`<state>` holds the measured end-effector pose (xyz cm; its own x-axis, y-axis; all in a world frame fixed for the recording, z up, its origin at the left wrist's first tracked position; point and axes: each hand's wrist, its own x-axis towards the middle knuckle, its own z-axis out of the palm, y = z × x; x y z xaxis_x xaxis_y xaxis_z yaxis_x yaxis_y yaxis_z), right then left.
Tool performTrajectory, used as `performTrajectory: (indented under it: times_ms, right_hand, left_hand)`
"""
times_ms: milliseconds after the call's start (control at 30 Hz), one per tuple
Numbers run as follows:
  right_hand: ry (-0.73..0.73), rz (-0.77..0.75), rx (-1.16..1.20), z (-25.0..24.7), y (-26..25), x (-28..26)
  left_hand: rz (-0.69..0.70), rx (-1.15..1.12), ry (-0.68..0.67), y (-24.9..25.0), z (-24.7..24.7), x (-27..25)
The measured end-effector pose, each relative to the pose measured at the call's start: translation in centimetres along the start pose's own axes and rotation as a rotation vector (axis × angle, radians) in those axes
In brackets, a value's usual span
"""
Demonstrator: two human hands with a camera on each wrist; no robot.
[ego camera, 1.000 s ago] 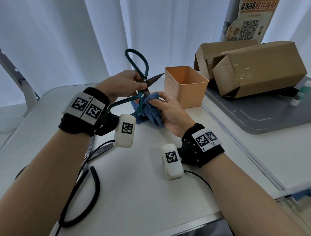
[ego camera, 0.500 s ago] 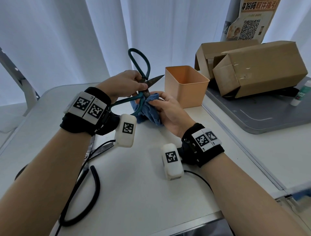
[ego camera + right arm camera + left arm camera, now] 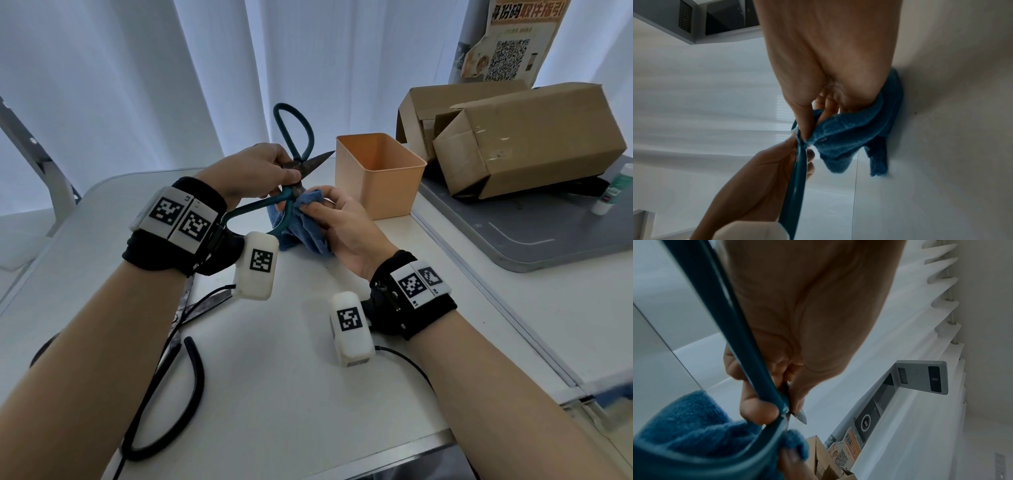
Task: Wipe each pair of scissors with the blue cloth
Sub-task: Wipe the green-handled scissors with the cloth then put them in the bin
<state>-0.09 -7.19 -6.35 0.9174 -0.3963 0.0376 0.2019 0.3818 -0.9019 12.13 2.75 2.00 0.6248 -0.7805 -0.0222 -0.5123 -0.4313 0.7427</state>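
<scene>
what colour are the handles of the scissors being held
Dark teal green handles, clearest in the head view.

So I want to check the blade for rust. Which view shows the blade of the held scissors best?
The head view: the dark blade juts clear past the left hand, toward the orange bin. The left wrist view shows only its tip under the fingers. The right wrist view shows the teal handle and cloth, no blade.

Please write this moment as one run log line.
left hand: grips green scissors | right hand: rubs blue cloth on handle | black scissors: on table
</scene>
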Motion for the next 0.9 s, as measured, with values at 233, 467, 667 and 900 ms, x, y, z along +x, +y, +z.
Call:
performTrajectory:
  times_ms: [233, 467, 667, 900]
  right_hand:
    - [-0.019, 0.005, -0.021, 0.10, -0.24, -0.10]
    - [0.038, -0.010, -0.026, -0.11, -0.12, 0.11]
    - [0.049, -0.003, -0.027, -0.16, -0.06, 0.09]
    - [0.043, 0.014, -0.065, -0.16, -0.21, 0.03]
  left_hand:
    - [-0.003, 0.020, 0.015, -0.04, 0.04, -0.04]
    - [-0.005, 0.007, 0.014, 0.13, 0.17, -0.11]
    - [-0.004, 0.007, 0.006, 0.21, 0.04, -0.21]
    - [-0.006, 0.010, 0.001, 0.26, 0.14, -0.32]
